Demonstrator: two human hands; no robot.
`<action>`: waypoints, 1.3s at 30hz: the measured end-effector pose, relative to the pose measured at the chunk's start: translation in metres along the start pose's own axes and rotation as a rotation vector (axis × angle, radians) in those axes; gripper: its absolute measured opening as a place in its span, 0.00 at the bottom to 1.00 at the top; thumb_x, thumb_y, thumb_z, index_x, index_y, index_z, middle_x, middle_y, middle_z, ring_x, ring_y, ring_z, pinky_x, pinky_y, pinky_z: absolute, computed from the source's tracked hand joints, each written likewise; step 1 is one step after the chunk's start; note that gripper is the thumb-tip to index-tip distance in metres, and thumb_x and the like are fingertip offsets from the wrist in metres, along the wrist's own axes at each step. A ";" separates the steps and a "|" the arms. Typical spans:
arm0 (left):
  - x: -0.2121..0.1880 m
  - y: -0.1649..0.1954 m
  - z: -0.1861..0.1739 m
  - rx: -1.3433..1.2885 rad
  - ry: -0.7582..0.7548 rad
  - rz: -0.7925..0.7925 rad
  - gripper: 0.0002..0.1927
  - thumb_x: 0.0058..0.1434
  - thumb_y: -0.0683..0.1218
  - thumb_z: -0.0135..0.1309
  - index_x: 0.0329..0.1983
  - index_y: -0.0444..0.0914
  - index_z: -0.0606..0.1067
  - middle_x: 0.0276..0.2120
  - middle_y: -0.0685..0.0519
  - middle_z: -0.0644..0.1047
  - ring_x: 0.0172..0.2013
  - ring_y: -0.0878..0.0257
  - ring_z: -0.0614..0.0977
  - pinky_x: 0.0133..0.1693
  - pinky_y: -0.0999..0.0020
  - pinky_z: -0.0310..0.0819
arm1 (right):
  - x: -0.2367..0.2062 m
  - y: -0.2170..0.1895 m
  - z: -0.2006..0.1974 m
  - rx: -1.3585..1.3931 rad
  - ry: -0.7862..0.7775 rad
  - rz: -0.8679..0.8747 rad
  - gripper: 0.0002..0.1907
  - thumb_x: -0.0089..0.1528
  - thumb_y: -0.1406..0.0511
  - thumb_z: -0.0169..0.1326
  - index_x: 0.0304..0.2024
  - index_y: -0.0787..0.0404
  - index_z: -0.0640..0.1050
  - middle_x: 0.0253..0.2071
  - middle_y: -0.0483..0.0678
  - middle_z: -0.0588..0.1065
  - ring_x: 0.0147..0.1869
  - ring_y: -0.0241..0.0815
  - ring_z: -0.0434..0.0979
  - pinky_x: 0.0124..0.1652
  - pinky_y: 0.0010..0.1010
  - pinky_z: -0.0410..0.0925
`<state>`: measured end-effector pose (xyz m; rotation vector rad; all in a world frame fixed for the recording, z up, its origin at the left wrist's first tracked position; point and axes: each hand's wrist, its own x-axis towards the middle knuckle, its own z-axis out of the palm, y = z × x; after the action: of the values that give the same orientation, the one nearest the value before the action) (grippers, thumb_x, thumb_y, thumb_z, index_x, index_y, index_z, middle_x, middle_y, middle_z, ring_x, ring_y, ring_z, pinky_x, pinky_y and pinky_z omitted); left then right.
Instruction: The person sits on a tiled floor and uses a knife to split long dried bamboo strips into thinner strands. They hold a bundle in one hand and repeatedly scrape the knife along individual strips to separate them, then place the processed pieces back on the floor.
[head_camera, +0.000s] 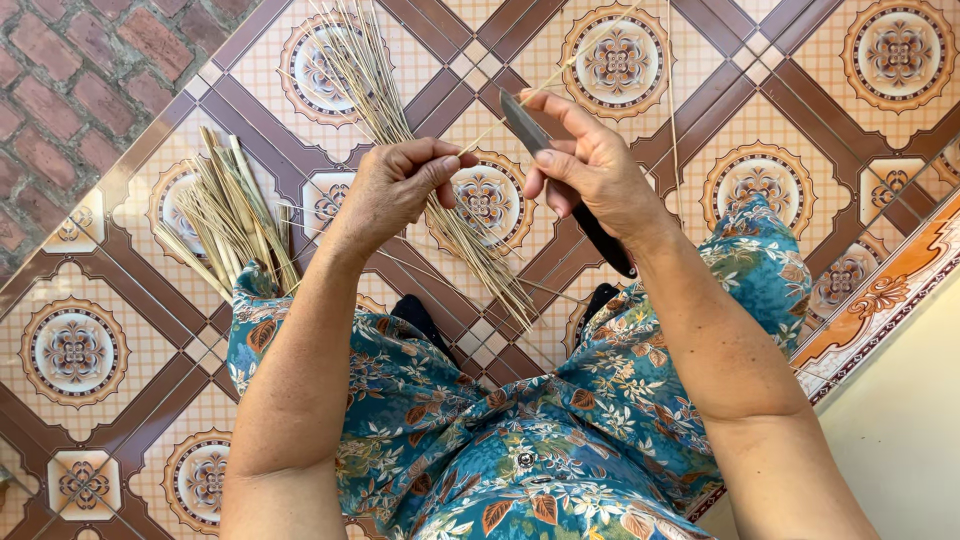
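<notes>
- The left hand (395, 185) is closed around a bundle of thin pale sticks (420, 160), gripping it near the middle, with the thumb pressed across the top.
- The bundle fans out above the hand toward the top of the view, and its lower end slants down to the right, over the tiled floor (80, 350) between the knees.
- The right hand (590, 170) is wrapped around a knife (565, 185), with the grey blade pointing up and left toward the left hand and the dark handle running down past the wrist.
- One thin sliver (520, 105) lies across the blade near the right fingertips.
- A second pile of wider pale strips (230, 215) lies on the floor, just left of the left forearm.
- Blue flowered clothing (520, 420) covers the lap.
</notes>
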<state>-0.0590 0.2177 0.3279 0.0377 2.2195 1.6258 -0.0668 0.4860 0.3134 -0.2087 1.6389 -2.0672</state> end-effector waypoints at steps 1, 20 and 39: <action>0.000 0.001 0.001 0.021 -0.008 0.010 0.13 0.71 0.49 0.51 0.49 0.41 0.83 0.21 0.61 0.78 0.21 0.77 0.71 0.21 0.79 0.62 | 0.001 0.001 0.002 -0.008 0.003 -0.014 0.28 0.70 0.68 0.50 0.73 0.61 0.63 0.31 0.48 0.78 0.24 0.28 0.70 0.26 0.16 0.64; -0.001 0.001 -0.004 -0.046 -0.041 0.025 0.12 0.72 0.47 0.50 0.49 0.40 0.82 0.22 0.61 0.78 0.19 0.77 0.67 0.21 0.79 0.61 | 0.011 -0.007 -0.037 0.298 0.184 -0.184 0.25 0.73 0.69 0.51 0.72 0.64 0.64 0.35 0.50 0.79 0.25 0.31 0.70 0.27 0.20 0.65; -0.001 0.003 0.000 0.081 -0.044 0.007 0.13 0.73 0.48 0.48 0.50 0.41 0.82 0.21 0.61 0.78 0.19 0.76 0.69 0.21 0.78 0.63 | 0.008 0.007 -0.008 0.073 0.065 -0.079 0.23 0.72 0.68 0.50 0.69 0.59 0.65 0.34 0.48 0.78 0.24 0.29 0.70 0.26 0.18 0.65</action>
<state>-0.0590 0.2186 0.3312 0.1017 2.2527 1.5237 -0.0747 0.4883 0.3028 -0.1860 1.6136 -2.2107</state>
